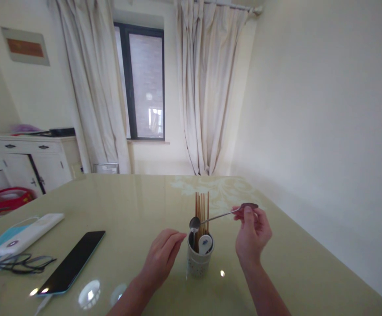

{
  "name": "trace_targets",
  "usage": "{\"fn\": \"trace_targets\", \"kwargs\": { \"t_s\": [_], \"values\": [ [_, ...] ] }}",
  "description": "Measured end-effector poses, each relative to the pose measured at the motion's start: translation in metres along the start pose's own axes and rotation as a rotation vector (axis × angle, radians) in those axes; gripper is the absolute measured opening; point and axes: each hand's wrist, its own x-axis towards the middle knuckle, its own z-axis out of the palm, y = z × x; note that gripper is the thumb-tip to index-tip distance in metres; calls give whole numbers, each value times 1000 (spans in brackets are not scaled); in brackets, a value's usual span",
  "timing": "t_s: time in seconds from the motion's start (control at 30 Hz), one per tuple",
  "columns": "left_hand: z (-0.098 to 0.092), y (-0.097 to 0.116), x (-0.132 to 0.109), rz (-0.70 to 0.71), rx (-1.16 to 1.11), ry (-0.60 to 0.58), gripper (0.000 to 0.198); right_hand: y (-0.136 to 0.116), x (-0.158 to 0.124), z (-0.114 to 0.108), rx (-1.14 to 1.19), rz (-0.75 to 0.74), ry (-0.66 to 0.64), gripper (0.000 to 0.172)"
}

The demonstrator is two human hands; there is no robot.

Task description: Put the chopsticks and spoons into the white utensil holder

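My right hand (254,235) pinches a metal spoon (222,215) near its dark bowl, and the thin handle points left to the chopsticks. A cylindrical utensil holder (198,264) with a small speckled pattern stands upright on the table. In it are several wooden chopsticks (202,208), a white ceramic spoon (205,244) with a blue mark, and another metal spoon (194,223), bowl up. The held spoon's handle tip overlaps that bowl; whether they touch I cannot tell. My left hand (163,254) is open beside the holder's left rim, fingers loosely stretched together, with nothing visible in it.
On the glossy pale green table (138,206) lie a black phone (74,261) with a cable, folded eyeglasses (26,263), a white power bank (29,234) and a blue mask (0,245). A wall (326,131) borders the right side; a white cabinet (52,166) stands behind left.
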Motion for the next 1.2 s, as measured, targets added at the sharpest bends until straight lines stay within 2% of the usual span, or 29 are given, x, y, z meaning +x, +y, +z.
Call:
{"fn": "trace_targets", "kwargs": {
  "t_s": [0.1, 0.23, 0.37, 0.47, 0.6, 0.73, 0.9, 1.03, 1.13, 1.2],
  "values": [
    [1, 2, 1, 1, -21, 15, 15, 1, 4, -3, -24, -23, -6, 25],
    [0, 4, 0, -19, -15, -10, 19, 3, -3, -5, -108, -60, -57, 25],
    [1, 5, -2, 14, -8, -105, 21, 8, -9, -8, -352, -140, -259, 20],
    [3, 6, -3, 10, 2, -155, 21, 11, -12, -9, -571, -260, -438, 17],
    [3, 7, -3, -19, -7, -191, 20, 11, -14, -8, -675, -325, -644, 31],
    [2, 5, -4, -59, -38, -251, 23, 13, -14, -9, -615, -213, -694, 40],
    [4, 3, -4, -119, -63, -304, 30, 25, -10, -14, -461, 39, -817, 60],
    [9, 2, -6, -176, -56, -313, 27, 38, -7, -19, -341, 254, -1041, 68],
    [13, -3, -10, -214, -42, -267, 27, 42, -11, -20, -237, 457, -1234, 72],
    [16, -7, -11, -236, -47, -235, 27, 44, -18, -18, -193, 570, -1316, 87]
  ]
}}
